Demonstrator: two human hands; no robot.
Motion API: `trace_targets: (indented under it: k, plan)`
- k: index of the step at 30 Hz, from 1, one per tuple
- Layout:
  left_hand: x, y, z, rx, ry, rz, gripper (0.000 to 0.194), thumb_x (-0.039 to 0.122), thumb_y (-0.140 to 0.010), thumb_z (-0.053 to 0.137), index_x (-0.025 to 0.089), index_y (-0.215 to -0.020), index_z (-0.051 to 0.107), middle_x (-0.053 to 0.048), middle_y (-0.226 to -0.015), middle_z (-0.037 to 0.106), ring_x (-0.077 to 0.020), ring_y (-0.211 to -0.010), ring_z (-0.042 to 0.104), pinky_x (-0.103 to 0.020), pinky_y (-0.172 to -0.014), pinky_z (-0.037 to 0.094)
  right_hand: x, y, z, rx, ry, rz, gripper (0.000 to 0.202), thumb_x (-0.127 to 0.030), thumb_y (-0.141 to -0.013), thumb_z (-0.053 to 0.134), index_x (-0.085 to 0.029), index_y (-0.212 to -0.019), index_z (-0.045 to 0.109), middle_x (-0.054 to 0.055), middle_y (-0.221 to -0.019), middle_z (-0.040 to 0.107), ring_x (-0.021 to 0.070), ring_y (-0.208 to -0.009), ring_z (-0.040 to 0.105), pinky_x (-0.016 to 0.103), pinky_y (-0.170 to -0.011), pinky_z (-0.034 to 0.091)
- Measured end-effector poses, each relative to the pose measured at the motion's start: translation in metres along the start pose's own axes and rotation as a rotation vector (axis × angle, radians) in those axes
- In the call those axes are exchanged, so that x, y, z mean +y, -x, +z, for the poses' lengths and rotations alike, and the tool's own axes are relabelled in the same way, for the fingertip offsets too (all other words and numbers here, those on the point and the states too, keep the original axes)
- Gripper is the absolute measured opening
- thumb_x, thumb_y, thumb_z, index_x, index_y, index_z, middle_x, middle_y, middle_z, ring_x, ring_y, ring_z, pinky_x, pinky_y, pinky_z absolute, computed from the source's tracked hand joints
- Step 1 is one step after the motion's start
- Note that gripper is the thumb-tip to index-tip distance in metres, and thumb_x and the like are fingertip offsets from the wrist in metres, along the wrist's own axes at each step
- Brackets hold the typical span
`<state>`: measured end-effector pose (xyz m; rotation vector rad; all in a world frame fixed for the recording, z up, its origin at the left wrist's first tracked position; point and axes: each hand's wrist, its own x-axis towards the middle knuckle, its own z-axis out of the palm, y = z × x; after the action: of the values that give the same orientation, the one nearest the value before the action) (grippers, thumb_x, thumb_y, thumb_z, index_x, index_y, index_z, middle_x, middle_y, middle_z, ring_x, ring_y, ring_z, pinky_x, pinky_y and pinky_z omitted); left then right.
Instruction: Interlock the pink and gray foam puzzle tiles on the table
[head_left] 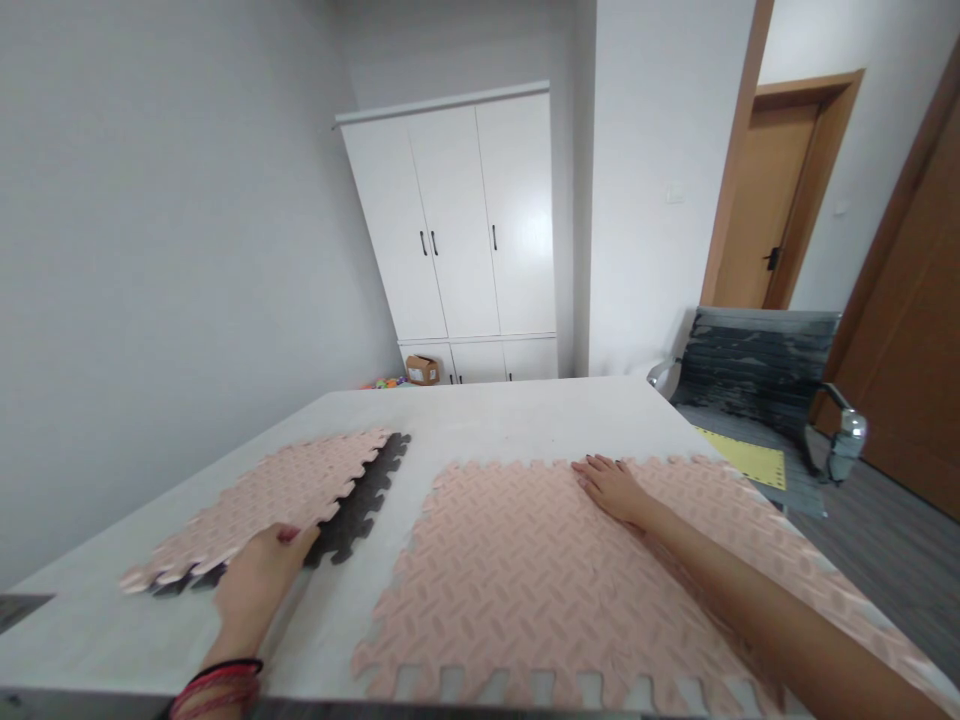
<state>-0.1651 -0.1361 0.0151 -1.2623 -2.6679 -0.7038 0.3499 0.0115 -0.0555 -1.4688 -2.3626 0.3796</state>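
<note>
Slip and Snag: Where the Hazards Lie

On the white desk (487,420), as I view it remotely, the upper pink mat (277,485) lies at left, skewed over a dark mat (360,505) whose toothed edge shows along its right side. My left hand (261,572) is at the near edge, its grip drawn together and seemingly pinching the upper pink mat; whether the dark mat is caught too, I cannot tell. My right hand (611,488) rests flat on the far part of the wide pink mat (510,560), its grip spread, pinching nothing. Principal hazards, in my judgement: (a) a shallow hold at one edge could let the sheet slip or bend; (b) overlapping teeth could snag and drag the dark mat along; (c) the wide pink mat runs close to the desk's near edge, so the right forearm (720,570), brushing across, could push it over; (d) that forearm hides a strip of surface, where I cannot tell one piece from joined pieces, and a parting seam could pass unnoticed.
</note>
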Motion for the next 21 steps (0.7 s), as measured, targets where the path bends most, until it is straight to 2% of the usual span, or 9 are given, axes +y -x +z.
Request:
trace_targets:
  k: [3, 5, 8, 10, 13, 14, 16, 18, 21]
  plan:
    - [0.021, -0.001, -0.018, 0.101, 0.097, -0.012, 0.039, 0.053, -0.077, 0.046, 0.019, -0.088, 0.062, -0.003, -0.078, 0.065, -0.024, -0.076, 0.059, -0.031, -0.064, 0.041, 0.006, -0.007, -0.011, 0.03, -0.212, -0.003, 0.057, -0.051, -0.088, 0.042, -0.02, -0.135, 0.05, 0.014, -0.144, 0.041, 0.0271, -0.135, 0.032, 0.05, -0.112, 0.018]
    - [0.046, 0.003, -0.03, 0.161, 0.187, 0.033, 0.04, 0.051, -0.081, 0.042, 0.018, -0.096, 0.06, -0.002, -0.082, 0.064, -0.0224, -0.079, 0.059, -0.031, -0.067, 0.043, 0.01, -0.013, -0.025, 0.075, -0.294, 0.007, 0.06, -0.054, -0.09, 0.035, -0.02, -0.137, 0.046, 0.012, -0.145, 0.041, 0.0222, -0.134, 0.034, 0.043, -0.112, 0.023]
    - [0.101, 0.017, -0.038, 0.172, 0.342, 0.247, 0.044, 0.047, -0.087, 0.036, 0.012, -0.105, 0.056, -0.001, -0.092, 0.063, -0.0183, -0.086, 0.059, -0.029, -0.076, 0.045, 0.017, -0.02, -0.057, 0.131, -0.423, 0.056, 0.067, -0.058, -0.093, 0.013, -0.02, -0.143, 0.035, 0.013, -0.144, 0.041, 0.0209, -0.13, 0.042, 0.042, -0.105, 0.035]
    - [0.149, 0.032, -0.033, 0.111, 0.423, 0.463, 0.046, 0.045, -0.089, 0.032, 0.01, -0.106, 0.055, 0.001, -0.098, 0.061, -0.0166, -0.095, 0.058, -0.028, -0.084, 0.044, 0.025, -0.021, -0.08, 0.15, -0.64, 0.081, 0.071, -0.058, -0.093, 0.001, -0.019, -0.147, 0.024, 0.017, -0.142, 0.043, 0.0218, -0.123, 0.049, 0.042, -0.096, 0.043]
    - [0.225, 0.054, -0.008, -0.024, 0.479, 0.755, 0.047, 0.036, -0.091, 0.024, 0.005, -0.103, 0.057, 0.002, -0.103, 0.059, -0.0163, -0.104, 0.056, -0.031, -0.09, 0.042, 0.048, -0.018, -0.113, 0.315, -1.051, 0.204, 0.071, -0.06, -0.093, 0.006, -0.017, -0.145, 0.029, 0.019, -0.131, 0.052, 0.0207, -0.11, 0.058, 0.038, -0.087, 0.047]
    - [0.249, 0.061, 0.005, -0.063, 0.487, 0.822, 0.034, 0.033, -0.09, 0.036, 0.01, -0.1, 0.058, 0.001, -0.103, 0.061, -0.0137, -0.101, 0.057, -0.03, -0.089, 0.045, 0.059, -0.016, -0.122, 0.402, -1.115, 0.278, 0.068, -0.059, -0.094, 0.009, -0.016, -0.142, 0.033, 0.018, -0.128, 0.054, 0.0198, -0.105, 0.06, 0.037, -0.085, 0.048]
    - [0.293, 0.073, 0.032, -0.155, 0.477, 0.936, 0.019, 0.028, -0.087, 0.054, 0.013, -0.098, 0.059, -0.002, -0.1, 0.063, -0.0135, -0.094, 0.059, -0.033, -0.086, 0.048, 0.086, -0.008, -0.135, 0.545, -1.088, 0.43, 0.059, -0.051, -0.094, 0.017, -0.018, -0.137, 0.038, 0.015, -0.123, 0.055, 0.017, -0.096, 0.062, 0.034, -0.081, 0.05]
    - [0.327, 0.086, 0.06, -0.233, 0.447, 1.01, 0.021, 0.031, -0.088, 0.058, 0.014, -0.101, 0.059, -0.004, -0.102, 0.063, -0.0158, -0.093, 0.06, -0.037, -0.084, 0.051, 0.116, 0.003, -0.14, 0.599, -1.012, 0.53, 0.049, -0.044, -0.092, 0.025, -0.02, -0.132, 0.041, 0.013, -0.122, 0.056, 0.0153, -0.092, 0.061, 0.031, -0.079, 0.052]
    - [0.36, 0.1, 0.094, -0.327, 0.363, 1.066, 0.028, 0.036, -0.089, 0.056, 0.015, -0.108, 0.059, -0.006, -0.108, 0.062, -0.0176, -0.095, 0.061, -0.04, -0.083, 0.052, 0.159, 0.021, -0.135, 0.608, -0.876, 0.638, 0.041, -0.042, -0.087, 0.036, -0.022, -0.12, 0.05, 0.011, -0.12, 0.057, 0.0175, -0.092, 0.061, 0.033, -0.078, 0.053]
